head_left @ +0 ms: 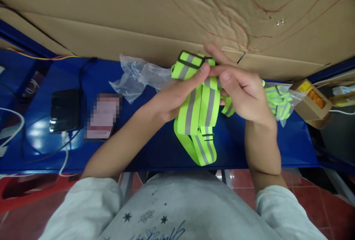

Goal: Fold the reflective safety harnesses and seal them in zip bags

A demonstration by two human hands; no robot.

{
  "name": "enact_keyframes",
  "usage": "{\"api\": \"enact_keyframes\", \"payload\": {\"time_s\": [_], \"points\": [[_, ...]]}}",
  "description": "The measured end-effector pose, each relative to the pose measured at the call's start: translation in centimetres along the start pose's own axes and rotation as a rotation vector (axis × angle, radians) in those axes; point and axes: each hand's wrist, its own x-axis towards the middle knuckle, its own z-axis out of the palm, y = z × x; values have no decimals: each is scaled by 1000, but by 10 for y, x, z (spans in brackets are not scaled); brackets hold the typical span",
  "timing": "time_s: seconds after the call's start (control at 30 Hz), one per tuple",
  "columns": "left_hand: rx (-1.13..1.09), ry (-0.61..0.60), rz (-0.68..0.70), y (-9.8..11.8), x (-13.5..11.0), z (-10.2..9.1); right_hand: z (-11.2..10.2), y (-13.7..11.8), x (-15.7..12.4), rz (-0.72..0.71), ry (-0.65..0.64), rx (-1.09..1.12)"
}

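Observation:
A neon-yellow reflective strap (197, 121) with grey stripes and black buckles hangs folded in loops over the blue table (155, 147). My left hand (177, 95) grips its upper part, thumb pressed on the top. My right hand (241, 92) pinches the same strap from the right, fingers closed on the band. An empty clear plastic bag (135, 77) lies just left of my hands. A second bag with another folded neon strap (279, 101) lies right of my right hand.
A large cardboard sheet (177, 14) rises behind the table. A black device (66, 110) with cables and a blurred card (103, 116) lie at the left. A small cardboard box (312, 103) sits at the right. Red floor tiles show below the table edge.

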Motion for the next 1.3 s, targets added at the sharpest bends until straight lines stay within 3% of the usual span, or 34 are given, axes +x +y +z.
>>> {"api": "enact_keyframes", "payload": {"time_s": [0.1, 0.17, 0.23, 0.3, 0.33, 0.43, 0.53, 0.67, 0.77, 0.93, 1.07, 1.2, 1.3], "points": [[-42, 30, 152, 13, -3, -4, 20, -23, -1, -92, 403, -134], [-89, 51, 223, 25, -5, -9, 31, -42, -7, -123, 531, -227], [-157, 118, 293, 37, -6, -15, 43, -57, -17, -99, 371, -256], [-244, 190, 375, 45, -7, -20, 58, -60, -27, 19, 134, -271], [-289, 217, 418, 47, -7, -21, 67, -56, -31, 86, 88, -298], [-345, 268, 480, 47, -8, -21, 91, -34, -33, 169, 183, -369], [-267, 285, 476, 42, -13, -15, 107, -15, -27, 182, 296, -300], [-265, 212, 474, 42, -18, -9, 119, -13, -25, 198, 447, -136], [-305, 240, 496, 49, -18, -9, 123, -18, -29, 166, 544, 19], [-373, 213, 454, 53, -20, -4, 129, -15, -27, 162, 454, 103], [-315, 205, 463, 46, -20, 0, 134, -8, -18, 86, 463, 106], [-360, 201, 466, 46, -19, -3, 128, -9, -18, 144, 423, 81], [-300, 265, 492, 50, -17, -8, 121, -15, -22, 181, 456, -35]]}}
